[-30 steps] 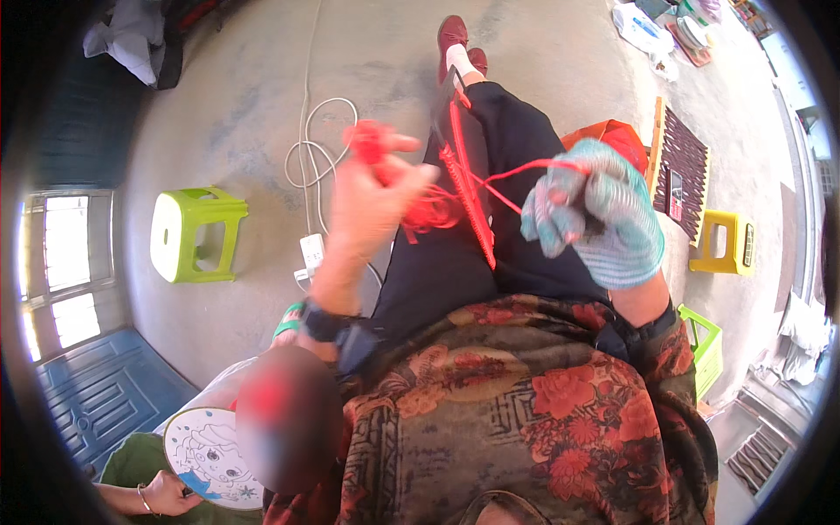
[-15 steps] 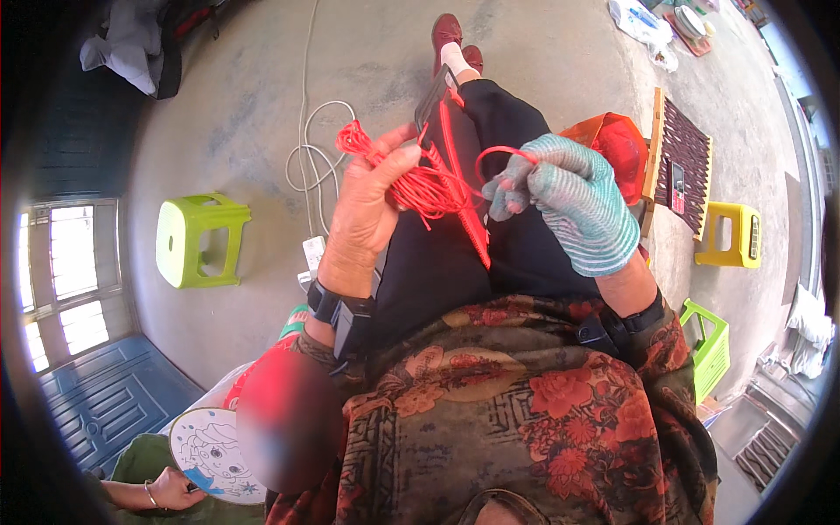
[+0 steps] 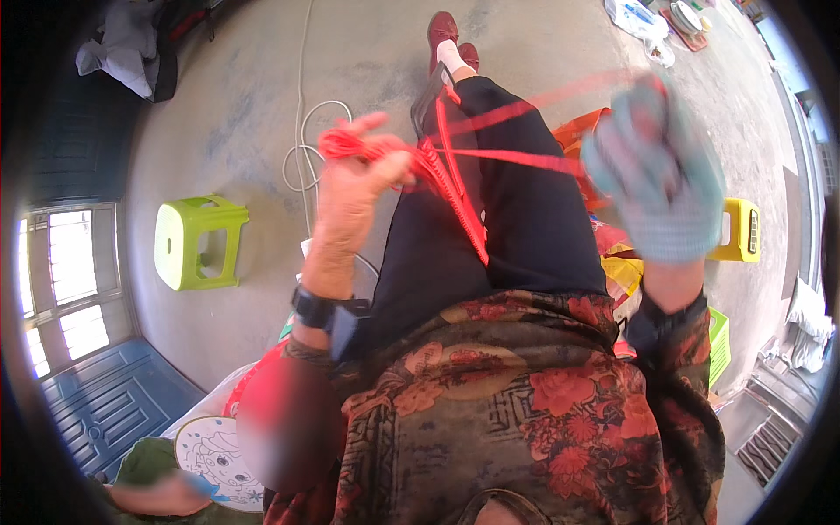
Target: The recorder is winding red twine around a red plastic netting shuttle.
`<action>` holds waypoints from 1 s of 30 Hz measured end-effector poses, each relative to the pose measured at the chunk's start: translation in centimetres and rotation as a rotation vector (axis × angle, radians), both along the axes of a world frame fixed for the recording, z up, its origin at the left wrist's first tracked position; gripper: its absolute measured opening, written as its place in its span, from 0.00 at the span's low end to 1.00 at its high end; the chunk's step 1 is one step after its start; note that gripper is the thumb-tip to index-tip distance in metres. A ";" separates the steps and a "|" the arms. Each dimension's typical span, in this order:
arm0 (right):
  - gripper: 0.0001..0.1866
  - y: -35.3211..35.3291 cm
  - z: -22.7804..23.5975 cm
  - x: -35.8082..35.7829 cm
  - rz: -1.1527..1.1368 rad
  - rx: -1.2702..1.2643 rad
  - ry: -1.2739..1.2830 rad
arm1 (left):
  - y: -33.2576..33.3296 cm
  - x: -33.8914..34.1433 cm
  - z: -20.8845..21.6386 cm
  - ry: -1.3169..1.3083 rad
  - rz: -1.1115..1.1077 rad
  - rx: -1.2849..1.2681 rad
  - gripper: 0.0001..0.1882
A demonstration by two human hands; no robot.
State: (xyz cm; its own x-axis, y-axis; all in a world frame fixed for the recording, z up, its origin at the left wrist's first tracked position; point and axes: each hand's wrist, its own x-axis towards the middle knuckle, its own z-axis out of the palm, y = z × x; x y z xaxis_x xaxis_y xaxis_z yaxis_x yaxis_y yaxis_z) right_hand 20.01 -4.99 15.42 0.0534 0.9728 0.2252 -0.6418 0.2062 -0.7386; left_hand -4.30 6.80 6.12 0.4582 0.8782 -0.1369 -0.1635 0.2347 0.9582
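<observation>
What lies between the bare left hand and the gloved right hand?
In the head view, blurred strands of red cord stretch toward the right hand; nearer the left hand is a red corded strip, with dark trousers below.

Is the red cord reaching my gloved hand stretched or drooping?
Stretched: the red cord runs nearly straight in two blurred strands to the gloved right hand, its loops bunched in the left hand. Tightness: cannot tell.

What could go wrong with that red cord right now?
The red cord bunched in loops at the left hand might tangle. The strands running to the gloved right hand cross above the red braided strip over the legs, so they could catch on it.
</observation>
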 end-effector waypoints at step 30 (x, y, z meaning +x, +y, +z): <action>0.13 1.6 -5.6 -1.0 0.016 -0.434 -0.584 | -0.5 -4.7 5.4 -0.987 -0.326 -0.558 0.25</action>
